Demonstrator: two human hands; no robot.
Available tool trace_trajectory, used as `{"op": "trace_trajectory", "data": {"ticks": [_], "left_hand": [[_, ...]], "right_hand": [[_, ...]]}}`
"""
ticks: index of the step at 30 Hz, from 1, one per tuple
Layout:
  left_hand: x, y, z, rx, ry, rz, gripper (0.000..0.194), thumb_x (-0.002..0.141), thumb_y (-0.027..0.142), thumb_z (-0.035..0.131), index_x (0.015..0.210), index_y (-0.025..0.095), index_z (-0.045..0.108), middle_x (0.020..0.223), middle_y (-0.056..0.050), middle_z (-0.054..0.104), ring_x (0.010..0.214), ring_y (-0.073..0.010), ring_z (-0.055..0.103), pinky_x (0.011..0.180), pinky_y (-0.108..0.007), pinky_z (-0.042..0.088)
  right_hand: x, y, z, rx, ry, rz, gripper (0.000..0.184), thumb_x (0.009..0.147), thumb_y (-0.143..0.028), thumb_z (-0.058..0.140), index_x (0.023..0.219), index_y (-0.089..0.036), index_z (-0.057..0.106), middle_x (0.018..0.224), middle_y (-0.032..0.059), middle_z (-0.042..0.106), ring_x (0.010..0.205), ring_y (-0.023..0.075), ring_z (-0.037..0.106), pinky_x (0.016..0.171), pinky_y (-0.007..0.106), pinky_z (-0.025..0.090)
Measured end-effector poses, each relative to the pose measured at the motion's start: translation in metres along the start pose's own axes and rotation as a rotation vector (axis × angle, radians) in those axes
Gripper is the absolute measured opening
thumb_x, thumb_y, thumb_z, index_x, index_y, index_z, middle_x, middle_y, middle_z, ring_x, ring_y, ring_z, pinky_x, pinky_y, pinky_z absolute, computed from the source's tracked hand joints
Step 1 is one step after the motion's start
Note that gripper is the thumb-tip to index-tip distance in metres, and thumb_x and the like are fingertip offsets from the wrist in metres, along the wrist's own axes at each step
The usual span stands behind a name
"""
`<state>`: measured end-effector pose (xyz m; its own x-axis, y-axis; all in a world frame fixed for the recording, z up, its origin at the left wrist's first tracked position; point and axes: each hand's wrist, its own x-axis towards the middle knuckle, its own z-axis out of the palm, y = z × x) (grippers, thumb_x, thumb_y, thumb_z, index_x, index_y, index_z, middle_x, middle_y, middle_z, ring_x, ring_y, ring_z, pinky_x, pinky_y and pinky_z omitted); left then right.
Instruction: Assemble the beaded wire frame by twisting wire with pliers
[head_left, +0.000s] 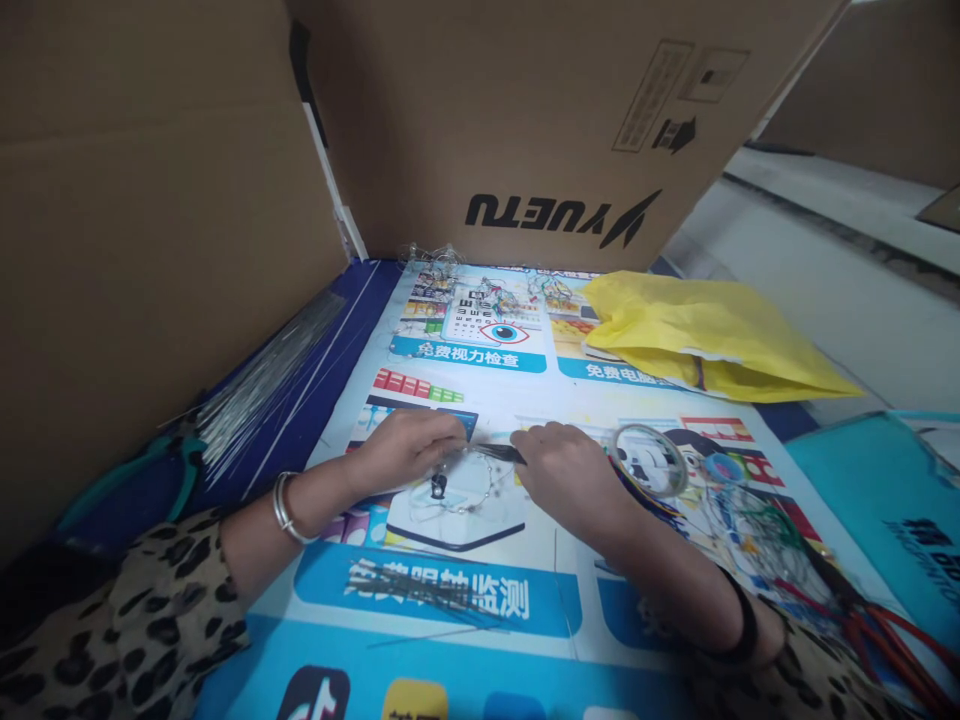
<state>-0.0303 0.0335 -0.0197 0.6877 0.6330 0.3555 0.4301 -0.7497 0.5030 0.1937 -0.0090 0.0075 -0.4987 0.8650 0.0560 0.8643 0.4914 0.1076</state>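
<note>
My left hand (412, 447) is closed, with thumb and fingers pinched on the end of a thin beaded wire loop (469, 510). Clear beads dot the loop, and a small black charm (439, 487) hangs just below my left fingertips. From my right hand (562, 470), its fingers wrapped tight, a dark narrow-tipped tool (499, 453) points left. Its tip meets the wire beside my left fingers; its back end is hidden in my fist, so its exact kind does not show. Under both hands lies a printed sheet (442, 590) bearing several loose dark wires.
Cardboard panels (480, 120) stand behind and to the left. Cut wires (262, 380) and teal-handled pliers (139, 480) lie left. On the right are a clear tape roll (682, 465), a wire tangle (757, 530), red-handled scissors (862, 620) and a yellow bag (712, 330).
</note>
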Motion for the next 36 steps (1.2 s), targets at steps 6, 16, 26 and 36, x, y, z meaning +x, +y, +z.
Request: {"op": "trace_trajectory", "data": {"ticks": [6,16,26,36], "left_hand": [[0.002,0.001,-0.002,-0.075,-0.008,-0.018,0.017,0.090,0.023,0.047,0.089,0.017,0.063,0.080,-0.002,0.067,0.073,-0.0113,0.060,0.067,-0.021,0.045],[0.001,0.001,-0.002,-0.074,0.031,0.002,0.015,0.089,0.022,0.049,0.087,0.016,0.063,0.080,-0.002,0.067,0.073,-0.0113,0.061,0.067,-0.021,0.046],[0.001,-0.001,0.000,0.041,0.045,0.060,0.017,0.089,0.025,0.049,0.085,0.016,0.062,0.075,-0.002,0.066,0.069,-0.0118,0.060,0.064,-0.021,0.044],[0.000,-0.004,0.005,0.231,0.080,-0.062,0.019,0.090,0.026,0.046,0.088,0.018,0.063,0.078,-0.002,0.066,0.072,-0.0128,0.059,0.064,-0.022,0.042]], "right_hand": [[0.003,0.014,0.000,0.174,0.016,0.133,0.012,0.084,-0.025,0.050,0.086,-0.019,0.060,0.086,0.0031,0.063,0.081,0.0166,0.057,0.066,0.026,0.035],[0.001,0.019,0.005,0.095,0.096,0.051,0.015,0.084,-0.030,0.053,0.081,-0.019,0.063,0.082,0.0040,0.062,0.080,0.0183,0.054,0.066,0.027,0.035],[0.002,0.018,0.009,0.047,0.110,0.031,0.014,0.085,-0.029,0.051,0.084,-0.019,0.060,0.080,0.0039,0.062,0.079,0.0185,0.052,0.068,0.029,0.034],[0.002,0.017,0.004,0.017,0.065,-0.044,0.019,0.087,-0.033,0.051,0.085,-0.018,0.062,0.080,0.0058,0.061,0.080,0.0190,0.052,0.068,0.029,0.033]]}}
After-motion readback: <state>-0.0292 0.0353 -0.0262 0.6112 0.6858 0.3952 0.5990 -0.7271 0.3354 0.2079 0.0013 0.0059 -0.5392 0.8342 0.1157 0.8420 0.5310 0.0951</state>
